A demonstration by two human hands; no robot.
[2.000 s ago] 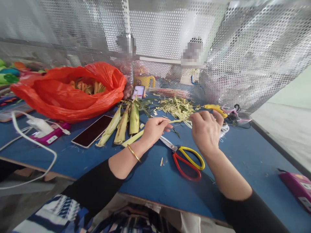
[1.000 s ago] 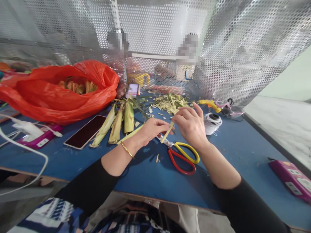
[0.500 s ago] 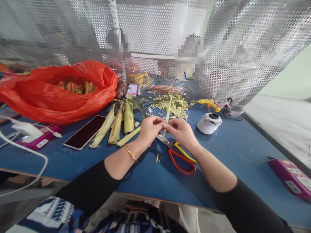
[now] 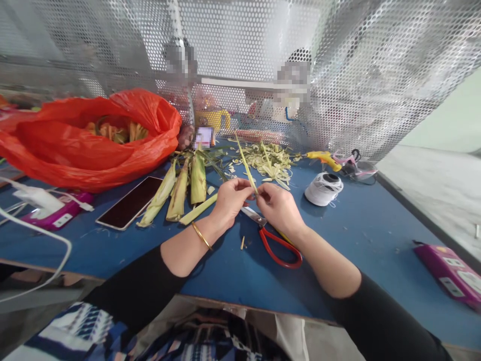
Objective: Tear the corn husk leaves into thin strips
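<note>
A narrow pale-green strip of corn husk (image 4: 246, 164) rises between my hands, its tip leaning to the left and away from me. My left hand (image 4: 232, 200) pinches its lower end between thumb and fingers. My right hand (image 4: 278, 206) meets it there, fingers closed on the same end. Just below lie scissors (image 4: 280, 255) with red and yellow handles, partly covered by my right hand. Several husk-wrapped corn pieces (image 4: 179, 195) rest to the left of my left hand. Beyond the hands spreads a heap of cut husk strips (image 4: 268, 160).
A red plastic bag (image 4: 90, 173) stands at the left behind a phone (image 4: 130, 203) and a purple power strip (image 4: 62, 215). On the right are a white thread spool (image 4: 323, 189), a yellow glue gun (image 4: 325, 159), safety glasses (image 4: 363, 173) and another purple power strip (image 4: 451, 273). Perforated metal mesh (image 4: 240, 45) borders the back.
The husk strip's tip has swung from nearly upright over to the left. My right hand has turned inward and now covers more of the scissors' yellow handle.
</note>
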